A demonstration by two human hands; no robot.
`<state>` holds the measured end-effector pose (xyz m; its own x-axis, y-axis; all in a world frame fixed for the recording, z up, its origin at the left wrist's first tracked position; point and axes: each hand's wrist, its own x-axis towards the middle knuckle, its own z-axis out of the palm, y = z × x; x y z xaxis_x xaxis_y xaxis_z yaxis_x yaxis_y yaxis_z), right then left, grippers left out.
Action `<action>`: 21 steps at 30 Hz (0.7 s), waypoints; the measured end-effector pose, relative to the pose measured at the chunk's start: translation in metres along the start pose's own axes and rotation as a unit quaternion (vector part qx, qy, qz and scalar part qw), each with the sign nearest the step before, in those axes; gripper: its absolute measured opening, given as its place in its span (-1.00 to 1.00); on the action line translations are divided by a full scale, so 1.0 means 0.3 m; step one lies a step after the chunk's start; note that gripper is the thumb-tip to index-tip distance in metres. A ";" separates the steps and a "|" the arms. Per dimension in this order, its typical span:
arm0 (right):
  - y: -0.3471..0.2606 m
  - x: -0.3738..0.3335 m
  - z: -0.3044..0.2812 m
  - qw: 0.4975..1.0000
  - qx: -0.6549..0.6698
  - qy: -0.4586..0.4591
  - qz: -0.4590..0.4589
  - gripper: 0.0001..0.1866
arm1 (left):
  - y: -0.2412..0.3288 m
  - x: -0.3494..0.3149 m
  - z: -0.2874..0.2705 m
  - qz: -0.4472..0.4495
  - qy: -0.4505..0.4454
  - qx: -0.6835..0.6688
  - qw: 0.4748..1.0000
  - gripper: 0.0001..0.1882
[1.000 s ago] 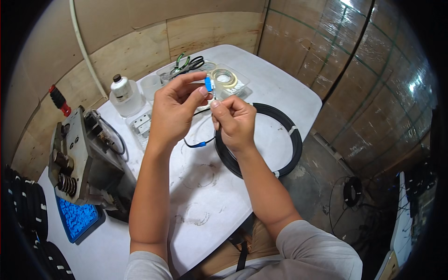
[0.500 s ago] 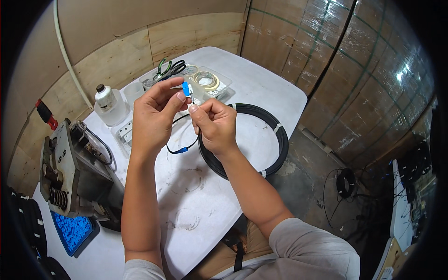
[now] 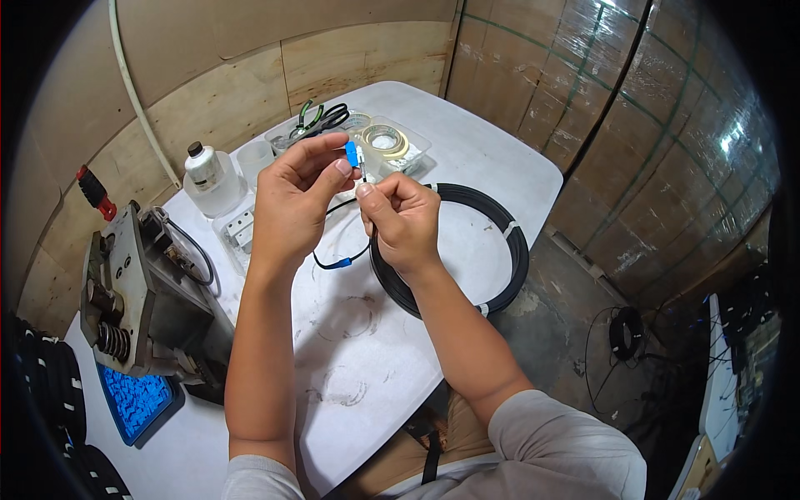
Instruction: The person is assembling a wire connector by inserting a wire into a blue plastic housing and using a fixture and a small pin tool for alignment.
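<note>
Between the thumb and fingertips of my left hand [image 3: 292,204] is a small blue connector housing [image 3: 351,154]. My right hand [image 3: 406,223] is closed, pinching a thin cable just below its white connector tip [image 3: 361,157]. The white tip stands upright right beside the blue housing; whether they touch is too small to tell. Below and behind my right hand, a coil of black cable [image 3: 518,254] with white ties lies on the table. A loose loop runs from the coil and carries a second blue connector [image 3: 337,263], resting near my left wrist.
A metal press [image 3: 137,292] stands at the left, with a blue tray [image 3: 137,404] of small blue parts below it. Farther back are a white bottle [image 3: 202,167], scissors [image 3: 327,119] and tape rolls [image 3: 386,142] in a clear box. Wrapped cartons [image 3: 567,92] stand beyond the white table [image 3: 367,400].
The whole view has shifted, so the scene sits slightly farther right. Both hands keep the same grip, with the blue housing and the white tip still side by side.
</note>
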<state>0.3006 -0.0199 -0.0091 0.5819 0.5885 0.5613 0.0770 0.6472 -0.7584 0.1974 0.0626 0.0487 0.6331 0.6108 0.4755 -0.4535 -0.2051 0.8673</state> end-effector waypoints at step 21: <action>0.002 -0.001 0.005 1.000 -0.015 -0.004 -0.005 -0.74 | 0.002 -0.001 -0.011 -0.006 -0.013 0.002 1.000 -0.68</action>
<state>0.2992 -0.0188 -0.0091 0.5746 0.5864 0.5710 0.1076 0.6375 -0.7629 0.1947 0.0647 0.0486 0.6554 0.5926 0.4683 -0.4431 -0.2005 0.8738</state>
